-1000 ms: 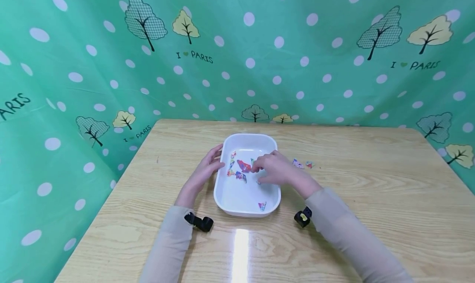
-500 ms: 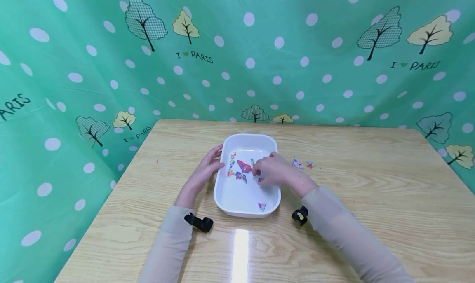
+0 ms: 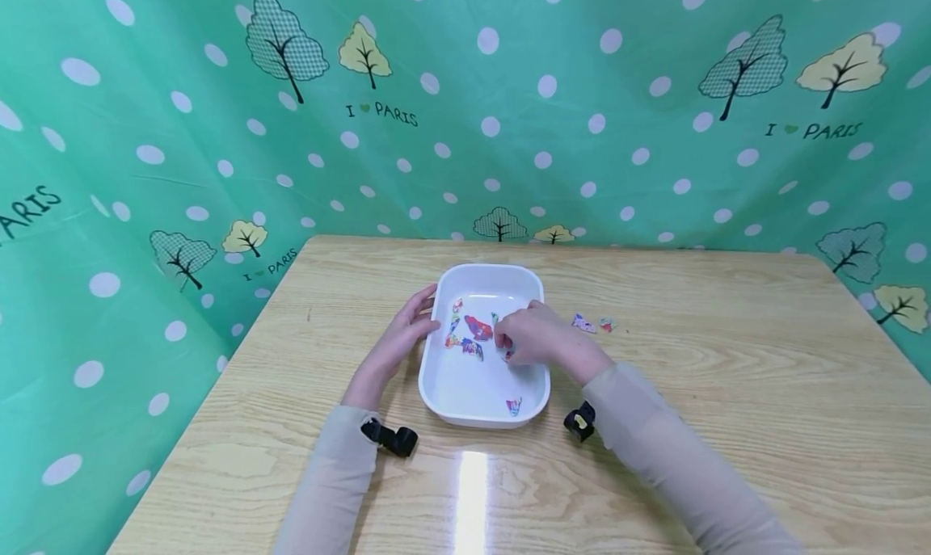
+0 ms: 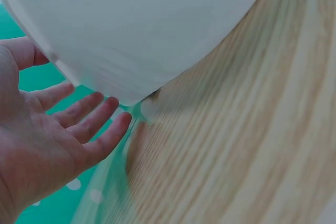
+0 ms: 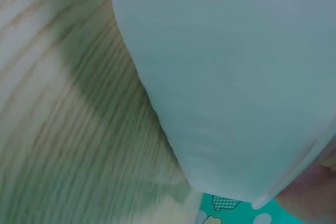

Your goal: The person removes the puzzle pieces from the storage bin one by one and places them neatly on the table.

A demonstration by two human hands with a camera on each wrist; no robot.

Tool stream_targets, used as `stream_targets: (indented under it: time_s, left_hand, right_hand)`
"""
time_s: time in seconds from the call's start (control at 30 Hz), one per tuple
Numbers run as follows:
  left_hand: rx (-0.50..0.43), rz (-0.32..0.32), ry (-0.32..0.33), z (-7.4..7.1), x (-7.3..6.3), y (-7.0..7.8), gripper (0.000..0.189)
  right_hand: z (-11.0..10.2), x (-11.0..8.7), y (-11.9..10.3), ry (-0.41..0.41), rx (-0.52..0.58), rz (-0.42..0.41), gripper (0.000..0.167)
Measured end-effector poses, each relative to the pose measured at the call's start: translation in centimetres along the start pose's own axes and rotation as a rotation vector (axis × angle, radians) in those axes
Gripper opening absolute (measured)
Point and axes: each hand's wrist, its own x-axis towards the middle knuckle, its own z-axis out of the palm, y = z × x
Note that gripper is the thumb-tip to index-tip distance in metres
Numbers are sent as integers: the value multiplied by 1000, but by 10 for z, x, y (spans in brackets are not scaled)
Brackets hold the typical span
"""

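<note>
A white plastic tub point(image 3: 486, 401) stands on the table with several small, colourful printed pieces on its floor. My left hand point(image 3: 400, 337) lies along the tub's left side, thumb by the rim. In the left wrist view, the left hand point(image 4: 58, 124) has its fingers spread and nearly straight beside the wall. My right hand point(image 3: 538, 337) reaches over the right rim, its fingers curled down at a small printed piece point(image 3: 507, 355), which shows by the thumb; the fingertips are mostly hidden. Left of them lie a red piece point(image 3: 478, 327) and a blue-purple piece point(image 3: 472, 348).
Another piece point(image 3: 514, 406) lies at the tub's near right corner. On the wooden table point(image 3: 727, 361), right of the tub, are a purple piece point(image 3: 583, 323) and a smaller multicoloured piece point(image 3: 607, 324). A green dotted cloth point(image 3: 618, 70) hangs behind the table.
My right fingers have curled in closer together at the small piece, and the right forearm has shifted slightly left. The left hand and the tub have stayed in place.
</note>
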Motion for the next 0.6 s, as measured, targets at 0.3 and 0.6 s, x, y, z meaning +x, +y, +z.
stream_targets:
  time_s: [0.3,0.6]
  left_hand:
    - [11,-6,2,0,1,1,64]
    - [13,-2,1,0,-1,1,63]
  right_hand:
    - [2,2,-1,6,-16,8,15]
    - [4,4,-3,-8,-45,26,13]
